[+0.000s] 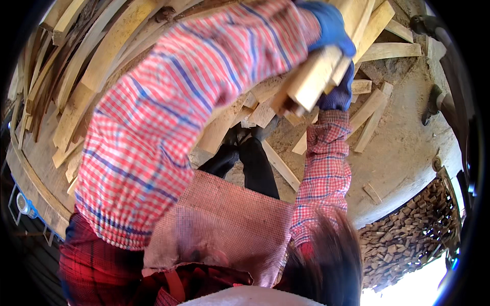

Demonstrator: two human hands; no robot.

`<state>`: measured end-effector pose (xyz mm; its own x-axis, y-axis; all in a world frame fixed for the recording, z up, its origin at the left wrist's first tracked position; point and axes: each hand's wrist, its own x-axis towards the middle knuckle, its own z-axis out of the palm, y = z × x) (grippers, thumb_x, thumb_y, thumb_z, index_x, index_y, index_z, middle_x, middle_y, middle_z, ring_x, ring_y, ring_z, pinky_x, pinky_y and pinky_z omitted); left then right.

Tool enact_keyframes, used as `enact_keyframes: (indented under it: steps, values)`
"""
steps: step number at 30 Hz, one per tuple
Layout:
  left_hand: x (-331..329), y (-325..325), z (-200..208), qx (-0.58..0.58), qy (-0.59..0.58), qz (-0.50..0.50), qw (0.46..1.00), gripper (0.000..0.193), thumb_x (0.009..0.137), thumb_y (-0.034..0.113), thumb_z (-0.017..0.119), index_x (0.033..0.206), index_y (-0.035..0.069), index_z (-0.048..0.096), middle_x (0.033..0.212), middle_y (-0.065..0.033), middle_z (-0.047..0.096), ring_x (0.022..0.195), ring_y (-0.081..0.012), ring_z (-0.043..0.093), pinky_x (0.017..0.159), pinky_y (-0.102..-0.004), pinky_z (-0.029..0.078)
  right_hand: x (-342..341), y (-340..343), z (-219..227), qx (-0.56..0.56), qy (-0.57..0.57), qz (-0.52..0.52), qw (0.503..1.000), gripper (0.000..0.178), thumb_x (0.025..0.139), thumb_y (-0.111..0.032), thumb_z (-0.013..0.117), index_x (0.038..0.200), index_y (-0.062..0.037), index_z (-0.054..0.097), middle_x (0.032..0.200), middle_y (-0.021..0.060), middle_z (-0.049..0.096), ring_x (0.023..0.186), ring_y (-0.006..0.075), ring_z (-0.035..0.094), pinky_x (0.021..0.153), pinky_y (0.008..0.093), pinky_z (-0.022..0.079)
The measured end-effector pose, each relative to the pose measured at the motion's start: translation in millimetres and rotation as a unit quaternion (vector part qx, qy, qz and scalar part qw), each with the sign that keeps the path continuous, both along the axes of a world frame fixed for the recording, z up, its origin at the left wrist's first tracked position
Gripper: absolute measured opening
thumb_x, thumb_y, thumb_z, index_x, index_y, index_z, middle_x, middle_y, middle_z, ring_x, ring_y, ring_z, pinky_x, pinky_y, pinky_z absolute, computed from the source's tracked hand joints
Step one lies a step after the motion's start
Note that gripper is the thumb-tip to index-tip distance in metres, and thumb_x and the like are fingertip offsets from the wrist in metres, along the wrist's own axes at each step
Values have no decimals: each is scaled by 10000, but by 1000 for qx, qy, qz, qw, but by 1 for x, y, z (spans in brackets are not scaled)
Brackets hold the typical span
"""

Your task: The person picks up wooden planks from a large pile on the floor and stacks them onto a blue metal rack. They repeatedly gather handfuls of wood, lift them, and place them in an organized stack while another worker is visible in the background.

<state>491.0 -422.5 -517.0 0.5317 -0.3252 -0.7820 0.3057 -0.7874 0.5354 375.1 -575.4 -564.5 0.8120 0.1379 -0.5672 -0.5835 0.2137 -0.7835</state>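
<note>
A bundle of pale sawn wooden strips [312,81] is held up at the upper right, tilted, its near ends toward me. My left hand [329,28], in a blue glove, reaches across and closes over the bundle's upper side. On its right side, lower down, my right hand [339,94] grips it in a darker blue glove, fingers partly hidden behind the wood. Red checked sleeve covers cover both forearms. Under the bundle, more wooden pieces [219,127] lie close to my feet; blur softens the nearest strip ends.
Long wooden slats [97,66] are heaped at the left. Loose offcuts [375,115] lie on the dusty floor [403,148] to the right. Another person's dark-clad legs [449,104] stand at the right edge. Lower right holds a large pile of small wood blocks [408,232].
</note>
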Motion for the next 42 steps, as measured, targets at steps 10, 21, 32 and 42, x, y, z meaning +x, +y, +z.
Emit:
enact_keyframes:
  steps: [10,21,32,42]
  values:
    - [-56,-33,1,131,-160,109,972,1157,541,687,661,1267,-132,288,1063,-286,564,927,-365,605,931,-381,401,-1,13,66,16,298,-177,938,657,836,-589,481,1273,-100,441,1198,122,516,1081,318,506,923,468,432]
    - [-144,-46,10,-160,109,275,942,987,639,400,781,1299,-97,242,1133,-231,535,1015,-276,560,865,-350,467,-123,-33,73,154,334,-225,903,550,851,-490,541,1203,-75,466,1073,120,590,967,280,593,828,437,510]
    - [-243,-32,38,-246,460,369,769,617,749,231,710,1249,-8,438,1105,-92,570,976,-172,560,883,-297,444,-183,-7,169,40,495,-282,821,479,889,-257,563,1275,-25,399,1111,92,565,951,216,594,795,337,507]
    - [-274,-70,4,-219,543,400,705,505,782,266,681,1173,-7,516,959,-83,627,798,-165,624,715,-281,517,-224,-58,121,110,589,-340,725,351,867,-296,593,1134,-76,542,982,41,611,843,186,609,729,314,524]
